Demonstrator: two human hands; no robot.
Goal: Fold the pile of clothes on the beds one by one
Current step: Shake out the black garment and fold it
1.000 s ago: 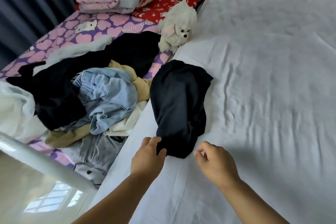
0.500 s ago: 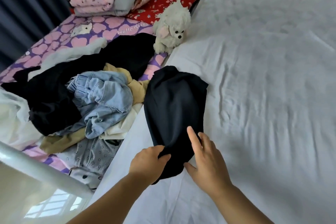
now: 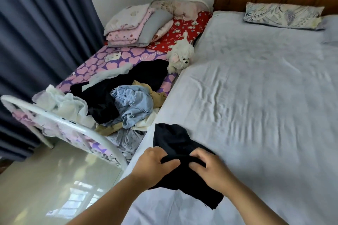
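While both hands bunch it up near the front edge of the big bed with the pale grey sheet [image 3: 256, 97], the soft black cloth garment [image 3: 175, 142] lies partly flat and partly gathered. The left hand [image 3: 153, 165] has its fingers [image 3: 171, 162] curled round a ridge of the black cloth, and the right hand [image 3: 210, 169] pinches the same ridge just beside it, so both hands hold the garment tight. It looks light and floppy, so it will sag and crease wherever it is not held. It should not slip much, and it cannot break. I think the best places to hold it are its corners or a straight edge, one hand at each end, so it can be shaken flat before folding. The messy pile of clothes in black, blue denim, tan and white [image 3: 117, 104] waits on the small bed with the purple heart sheet [image 3: 87, 67] to the left, near a fluffy white toy dog [image 3: 180, 56].
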